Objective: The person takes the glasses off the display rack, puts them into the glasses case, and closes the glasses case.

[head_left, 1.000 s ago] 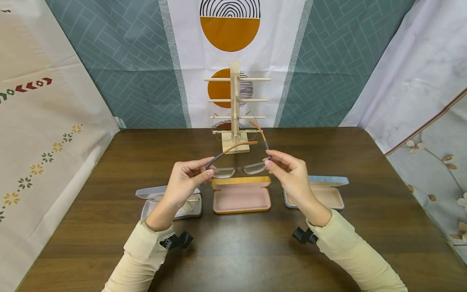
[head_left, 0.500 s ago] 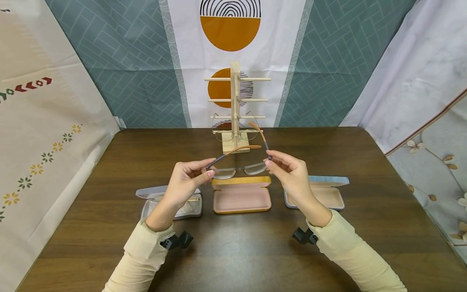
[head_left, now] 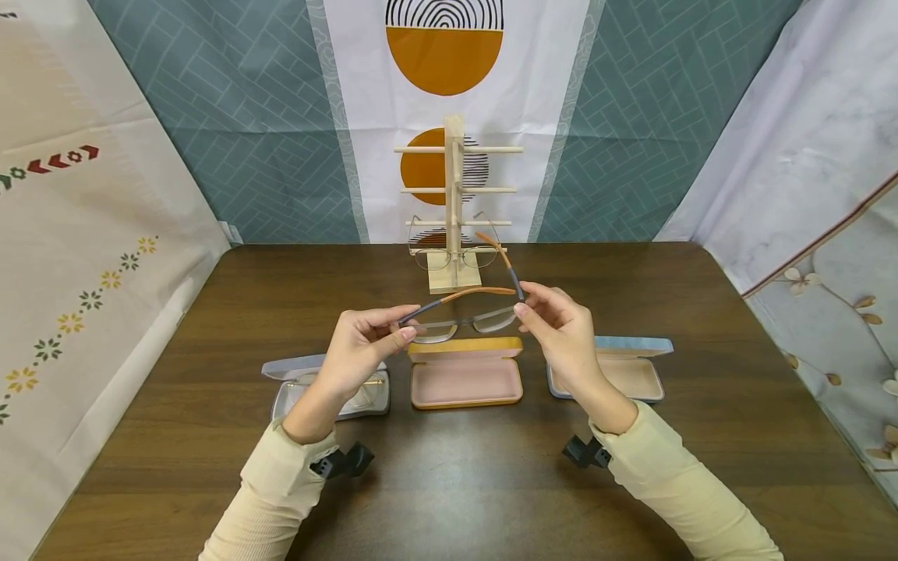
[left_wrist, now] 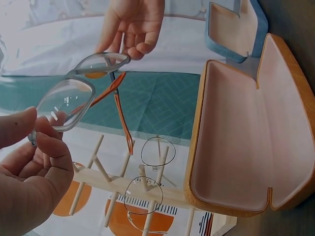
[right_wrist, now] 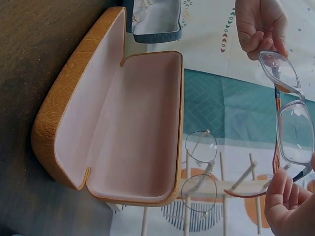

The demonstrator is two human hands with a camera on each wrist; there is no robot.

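A pair of eyeglasses [head_left: 494, 319] with a clear grey frame and orange-tipped temples is held up over the table. My left hand [head_left: 365, 343] pinches it at the left hinge between thumb and fingers. At the other hinge, my right hand [head_left: 561, 335] grips the right temple and frame corner. Both temples point away from me, the left one [head_left: 477, 291] slanting across toward the right. Below the lenses, an orange-yellow glasses case [head_left: 466, 382] with pink lining lies open, with nothing inside; the right wrist view shows its lining [right_wrist: 142, 123] fully.
A wooden display rack [head_left: 454, 195] stands behind, with thin round wire glasses [head_left: 479, 257] on its lowest bar. At left, a grey case [head_left: 382, 401] stands open with gold-rimmed glasses [head_left: 361, 397] inside. An open blue case [head_left: 634, 378] is at right, partly behind my right wrist.
The left temple has swung inward, its tip moving right and slightly down toward the right temple. My right hand has shifted slightly right. Both hands keep their hold on the eyeglasses.
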